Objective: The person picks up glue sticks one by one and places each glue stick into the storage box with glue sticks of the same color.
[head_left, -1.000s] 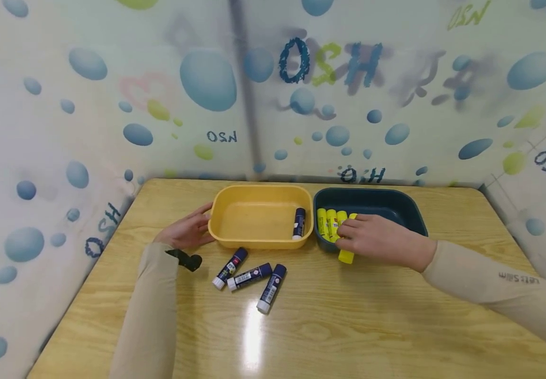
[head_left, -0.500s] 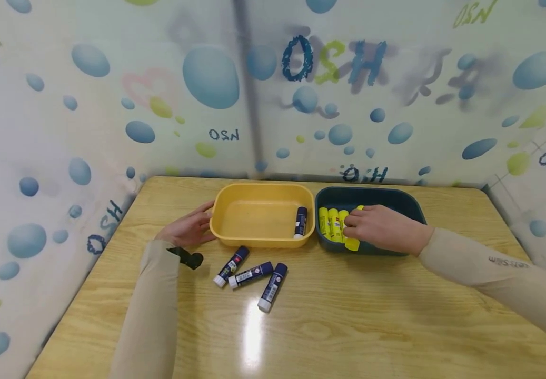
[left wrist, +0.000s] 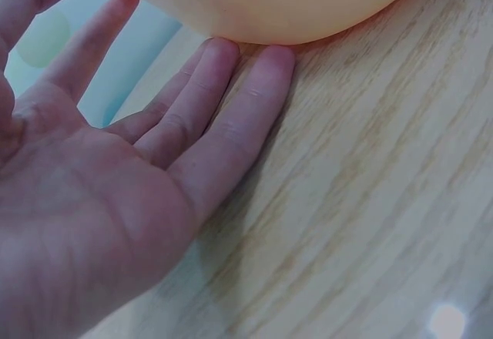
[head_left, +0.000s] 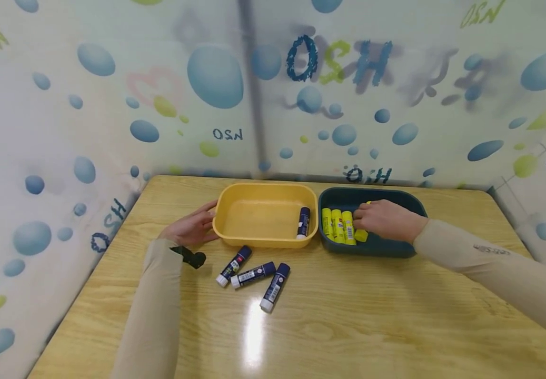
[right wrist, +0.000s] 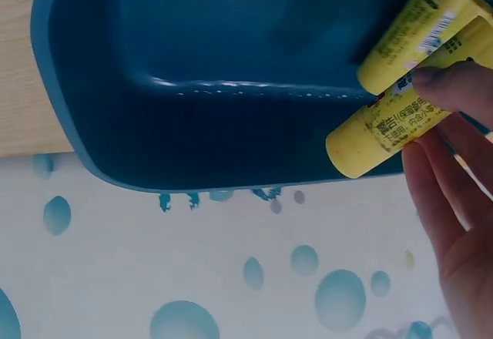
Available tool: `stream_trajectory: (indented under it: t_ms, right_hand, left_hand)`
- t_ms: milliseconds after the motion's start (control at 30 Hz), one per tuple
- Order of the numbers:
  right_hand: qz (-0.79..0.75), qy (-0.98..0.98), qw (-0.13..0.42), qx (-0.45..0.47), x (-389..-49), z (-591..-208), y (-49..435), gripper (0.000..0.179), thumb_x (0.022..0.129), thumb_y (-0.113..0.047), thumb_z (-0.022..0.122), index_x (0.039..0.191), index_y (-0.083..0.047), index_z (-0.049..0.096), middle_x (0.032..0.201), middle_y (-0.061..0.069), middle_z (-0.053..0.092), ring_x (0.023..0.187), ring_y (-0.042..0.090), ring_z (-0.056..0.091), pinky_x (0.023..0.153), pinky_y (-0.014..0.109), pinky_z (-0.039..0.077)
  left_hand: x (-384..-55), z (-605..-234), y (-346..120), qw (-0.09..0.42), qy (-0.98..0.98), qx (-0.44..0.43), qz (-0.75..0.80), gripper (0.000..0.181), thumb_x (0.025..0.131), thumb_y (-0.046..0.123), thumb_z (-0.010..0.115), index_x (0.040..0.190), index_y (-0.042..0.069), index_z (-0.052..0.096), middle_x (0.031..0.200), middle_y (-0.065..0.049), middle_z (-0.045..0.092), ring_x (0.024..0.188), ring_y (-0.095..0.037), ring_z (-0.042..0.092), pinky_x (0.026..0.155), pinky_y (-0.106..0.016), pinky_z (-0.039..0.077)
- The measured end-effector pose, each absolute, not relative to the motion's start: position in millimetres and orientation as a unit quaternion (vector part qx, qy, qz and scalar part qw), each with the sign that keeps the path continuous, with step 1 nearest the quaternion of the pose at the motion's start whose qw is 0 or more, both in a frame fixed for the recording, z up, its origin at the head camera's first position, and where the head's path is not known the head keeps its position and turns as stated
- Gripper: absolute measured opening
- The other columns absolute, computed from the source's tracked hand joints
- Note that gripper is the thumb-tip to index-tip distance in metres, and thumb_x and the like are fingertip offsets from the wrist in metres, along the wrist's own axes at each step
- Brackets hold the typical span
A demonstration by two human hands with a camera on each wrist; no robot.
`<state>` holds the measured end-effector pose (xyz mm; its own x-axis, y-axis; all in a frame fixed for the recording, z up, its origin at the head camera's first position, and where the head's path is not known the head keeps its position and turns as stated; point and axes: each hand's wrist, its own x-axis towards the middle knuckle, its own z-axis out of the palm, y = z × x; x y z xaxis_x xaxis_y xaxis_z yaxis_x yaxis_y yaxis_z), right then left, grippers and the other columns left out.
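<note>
My left hand (head_left: pixel 190 228) has its fingers extended against the left end of the yellow plastic bin (head_left: pixel 258 218); in the left wrist view, fingertips (left wrist: pixel 274 63) touch its lower wall. Inside the dark blue bin (head_left: pixel 398 249), my right hand (head_left: pixel 388 218) pinches a yellow glue stick (right wrist: pixel 377 132) between thumb and fingers. In the head view this stick is mostly hidden by the hand. Several other yellow glue sticks (head_left: pixel 337 226) lie side by side at the bin's left end. One navy glue stick (head_left: pixel 303 222) with a white end leans at the yellow bin's right end.
Three navy glue sticks lie on the wooden table (head_left: pixel 348 326) in front of the yellow bin: a left one (head_left: pixel 233 267), a middle one (head_left: pixel 254 275) and a right one (head_left: pixel 275 288). The bins stand side by side near a patterned wall (head_left: pixel 273 105).
My right hand has carried the yellow glue stick from over the blue bin's front rim back and down into the bin, beside the other sticks. The left hand stays at the yellow bin.
</note>
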<state>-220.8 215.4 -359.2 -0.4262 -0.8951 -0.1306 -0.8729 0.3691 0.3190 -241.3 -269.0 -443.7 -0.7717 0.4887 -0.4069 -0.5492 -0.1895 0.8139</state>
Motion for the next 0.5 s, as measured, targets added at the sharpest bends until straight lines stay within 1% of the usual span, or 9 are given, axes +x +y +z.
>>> stream_trajectory:
  t_ms: [100, 267, 500]
  right_hand:
    - [-0.170, -0.827, 0.032, 0.536, -225, -363, 217, 0.018, 0.077, 0.004, 0.076, 0.087, -0.009, 0.071, 0.086, 0.003, 0.062, 0.074, 0.020, 0.051, 0.061, 0.030, 0.047]
    - [-0.186, -0.821, 0.020, 0.539, -231, -370, 216, 0.017, 0.076, 0.004, 0.077, 0.087, -0.008, 0.072, 0.085, 0.004, 0.062, 0.077, 0.020, 0.055, 0.063, 0.031, 0.049]
    - [-0.213, -0.807, -0.025, 0.550, -238, -381, 214, 0.023, 0.075, 0.002, 0.078, 0.096, -0.007, 0.074, 0.092, 0.005, 0.067, 0.087, 0.021, 0.060, 0.068, 0.030, 0.054]
  left_hand:
    - [-241, -443, -268, 0.335, 0.539, -0.035, 0.772, 0.056, 0.107, 0.019, 0.033, 0.156, 0.028, 0.007, 0.157, -0.008, 0.013, 0.131, -0.021, 0.032, 0.101, -0.042, 0.041]
    - [-241, -442, -267, 0.336, 0.533, -0.032, 0.776, 0.057, 0.107, 0.018, 0.032, 0.157, 0.028, 0.005, 0.159, -0.008, 0.009, 0.135, -0.022, 0.027, 0.102, -0.041, 0.040]
    - [-239, -441, -268, 0.334, 0.539, -0.030, 0.773, 0.058, 0.107, 0.019, 0.033, 0.157, 0.027, 0.005, 0.159, -0.009, 0.008, 0.134, -0.022, 0.028, 0.103, -0.042, 0.039]
